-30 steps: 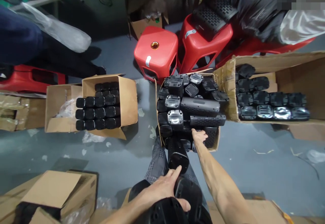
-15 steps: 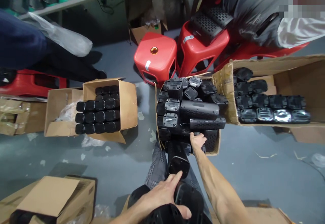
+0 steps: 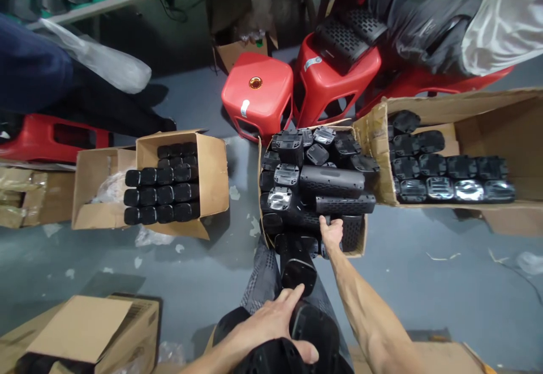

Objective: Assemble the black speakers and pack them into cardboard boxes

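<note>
My right hand [image 3: 332, 232] is closed on the near end of a long black plastic housing [image 3: 303, 218] in the middle cardboard box [image 3: 360, 244]. Its thumb lies on top; the fingertips are hidden. Close to my body, my left hand [image 3: 278, 320] lies with thumb and fingers spread across several black housings. Its fingertips touch the end of one rounded glossy housing [image 3: 298, 269], and the thumb rests against another dark housing [image 3: 318, 329]. More housings fill the middle box, some upright and some on their sides, such as a perforated one [image 3: 333, 181] lying on top.
An open box [image 3: 214, 176] with stacked housings stands left, another [image 3: 492, 119] right. Red stools [image 3: 258, 97] stand beyond the middle box; one carries perforated black parts [image 3: 343, 43]. Co-workers' legs show at upper left and right. A closed-flap carton [image 3: 80, 323] sits lower left.
My right hand has closed round the housing's end, and that housing has shifted slightly upward in the box. My left hand keeps its place.
</note>
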Available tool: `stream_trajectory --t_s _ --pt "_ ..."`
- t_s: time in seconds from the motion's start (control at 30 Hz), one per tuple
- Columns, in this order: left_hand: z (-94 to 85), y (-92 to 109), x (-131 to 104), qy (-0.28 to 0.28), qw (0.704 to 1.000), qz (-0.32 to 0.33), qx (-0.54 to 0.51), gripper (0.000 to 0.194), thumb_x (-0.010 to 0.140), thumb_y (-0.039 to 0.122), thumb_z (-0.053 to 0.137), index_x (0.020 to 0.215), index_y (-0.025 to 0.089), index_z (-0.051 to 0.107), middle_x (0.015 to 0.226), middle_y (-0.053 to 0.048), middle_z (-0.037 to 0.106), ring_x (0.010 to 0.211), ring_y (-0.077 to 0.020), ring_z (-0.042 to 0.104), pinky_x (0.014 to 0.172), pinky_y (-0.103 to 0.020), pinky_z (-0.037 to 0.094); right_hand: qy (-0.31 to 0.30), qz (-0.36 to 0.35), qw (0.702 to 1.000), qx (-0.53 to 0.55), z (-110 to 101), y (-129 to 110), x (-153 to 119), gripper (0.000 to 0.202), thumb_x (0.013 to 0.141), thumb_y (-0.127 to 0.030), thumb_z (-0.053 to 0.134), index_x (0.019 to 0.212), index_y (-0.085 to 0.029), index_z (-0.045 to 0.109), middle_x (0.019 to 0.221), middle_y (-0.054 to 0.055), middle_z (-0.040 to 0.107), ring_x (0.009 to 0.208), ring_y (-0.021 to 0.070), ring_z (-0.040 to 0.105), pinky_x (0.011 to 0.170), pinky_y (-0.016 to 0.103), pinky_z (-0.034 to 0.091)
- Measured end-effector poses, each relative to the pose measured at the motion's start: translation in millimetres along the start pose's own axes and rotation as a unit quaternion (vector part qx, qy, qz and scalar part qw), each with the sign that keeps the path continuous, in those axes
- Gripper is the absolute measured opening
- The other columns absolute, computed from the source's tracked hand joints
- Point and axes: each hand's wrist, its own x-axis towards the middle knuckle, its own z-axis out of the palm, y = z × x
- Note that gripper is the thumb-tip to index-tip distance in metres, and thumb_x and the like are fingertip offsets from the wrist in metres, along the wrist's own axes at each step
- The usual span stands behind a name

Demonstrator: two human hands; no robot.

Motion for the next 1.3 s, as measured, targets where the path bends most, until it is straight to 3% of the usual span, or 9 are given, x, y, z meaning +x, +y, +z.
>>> stream_trajectory --t_s 0.1,0.23,0.33,0.5,0.67,0.8,0.97,1.2,1.3 --pt "0.7 -0.7 0.6 0.000 1.000 0.004 0.000 0.131 0.065 0.068 0.081 0.171 0.032 0.012 0.172 -0.009 0.032 0.143 -0.0510 0.049 0.118 -0.062 0.042 -0.002 -0.019 1.000 -0.012 -4.2 -2.3 -4.2 0.036 0.100 -0.047 0.067 0.121 -0.018 0.066 0.122 0.009 0.067 0.105 0.0245 0.066 0.094 0.046 0.055" --pt "1.5 -0.1 1.4 0.008 1.000 0.011 -0.003 0.128 0.067 0.061 0.082 0.171 0.033 0.014 0.173 -0.008 0.031 0.144 -0.0483 0.048 0.119 -0.059 0.042 -0.018 -0.071 0.997 -0.028 -8.2 0.0 -39.9 0.035 0.098 -0.044 0.067 0.119 -0.017 0.065 0.128 0.011 0.063 0.119 0.0295 0.060 0.106 0.051 0.045" --pt "1.5 2.2 1.5 0.010 1.000 0.008 -0.003 0.127 0.067 0.060 0.082 0.171 0.035 0.015 0.173 -0.007 0.031 0.144 -0.0484 0.049 0.119 -0.059 0.041 -0.058 -0.105 0.992 -0.032 -16.2 2.0 -56.3 0.031 0.093 -0.044 0.065 0.109 -0.017 0.066 0.121 0.015 0.064 0.119 0.0337 0.058 0.108 0.047 0.042" --pt "3.3 4.0 1.7 0.005 1.000 0.001 0.012 0.129 0.067 0.064 0.081 0.171 0.031 0.013 0.174 -0.009 0.030 0.142 -0.0515 0.049 0.118 -0.063 0.041 -0.075 -0.041 0.995 -0.048 -25.5 -9.1 -17.1 0.065 0.094 -0.060 0.059 0.139 -0.014 0.054 0.128 0.019 0.061 0.111 0.0321 0.063 0.098 0.044 0.049" --pt "4.9 3.7 0.4 0.007 1.000 -0.001 0.003 0.127 0.067 0.061 0.081 0.171 0.032 0.013 0.174 -0.007 0.029 0.145 -0.0504 0.046 0.119 -0.061 0.041 -0.079 -0.013 0.993 -0.081 -18.2 -15.4 1.9 0.061 0.094 -0.051 0.068 0.142 -0.017 0.055 0.141 0.018 0.055 0.124 0.0356 0.058 0.105 0.054 0.044" --pt "5.5 2.6 1.6 0.015 1.000 0.000 0.005 0.125 0.067 0.058 0.082 0.171 0.034 0.016 0.173 -0.007 0.031 0.145 -0.0506 0.048 0.118 -0.062 0.042 -0.081 -0.056 0.992 -0.078 -18.4 -7.4 -15.2 0.066 0.089 -0.050 0.069 0.145 -0.019 0.052 0.151 0.023 0.043 0.135 0.0415 0.052 0.109 0.051 0.042" --pt "5.1 3.5 3.1 0.009 1.000 0.005 0.014 0.126 0.067 0.063 0.082 0.171 0.033 0.017 0.173 -0.008 0.032 0.146 -0.0493 0.046 0.120 -0.061 0.040 -0.093 -0.081 0.990 -0.066 -25.9 -8.0 -20.0 0.071 0.083 -0.050 0.071 0.143 -0.020 0.049 0.140 0.018 0.049 0.115 0.0344 0.064 0.099 0.042 0.049" --pt "4.1 0.6 5.8 0.010 1.000 0.007 0.014 0.126 0.066 0.069 0.081 0.171 0.034 0.019 0.173 -0.007 0.032 0.147 -0.0488 0.046 0.121 -0.060 0.039 -0.038 -0.143 0.982 -0.121 -52.4 -17.3 -71.9 0.073 0.080 -0.049 0.076 0.145 -0.029 0.052 0.149 0.019 0.036 0.131 0.0457 0.046 0.103 0.054 0.042" --pt "3.9 0.1 7.4 0.009 1.000 0.014 0.003 0.126 0.066 0.073 0.080 0.170 0.033 0.021 0.172 -0.009 0.034 0.146 -0.0479 0.048 0.121 -0.059 0.039 -0.044 -0.164 0.972 -0.160 -57.5 -24.4 -88.0 0.071 0.079 -0.045 0.078 0.143 -0.026 0.052 0.154 0.020 0.036 0.132 0.0461 0.045 0.102 0.057 0.041"
